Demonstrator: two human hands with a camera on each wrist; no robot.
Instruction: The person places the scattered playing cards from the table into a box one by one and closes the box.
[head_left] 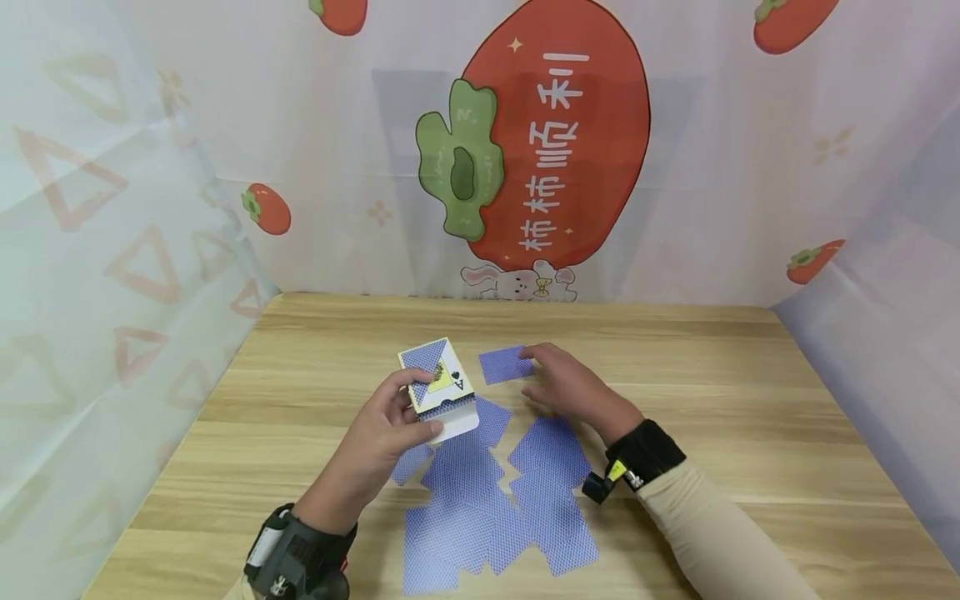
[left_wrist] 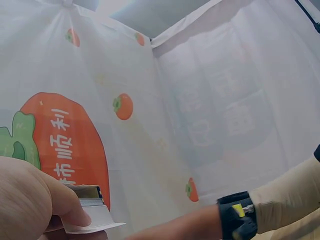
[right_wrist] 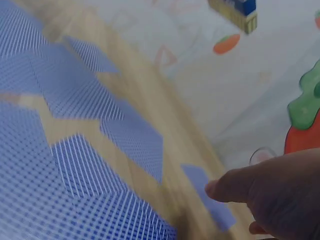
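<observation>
My left hand (head_left: 382, 425) grips a playing-card box (head_left: 437, 375) above the table, thumb on its near side and fingers over its printed face with an ace of spades. The box's white flap (left_wrist: 100, 220) hangs out toward me, and card edges show inside the mouth in the left wrist view. Beyond the other cards, a single face-down blue card (head_left: 501, 365) lies on the table. My right hand (head_left: 573, 387) is at that card's right end, index fingertip over its edge and thumb apart; whether it touches is unclear. In the right wrist view a finger (right_wrist: 227, 186) overlaps the card.
Many face-down blue-backed cards (head_left: 465, 500) lie overlapping on the wooden table (head_left: 720, 400), below and between my hands. Another group of cards (head_left: 551, 492) spreads to the right. A printed cloth backdrop (head_left: 705, 192) rises behind the table and along both sides.
</observation>
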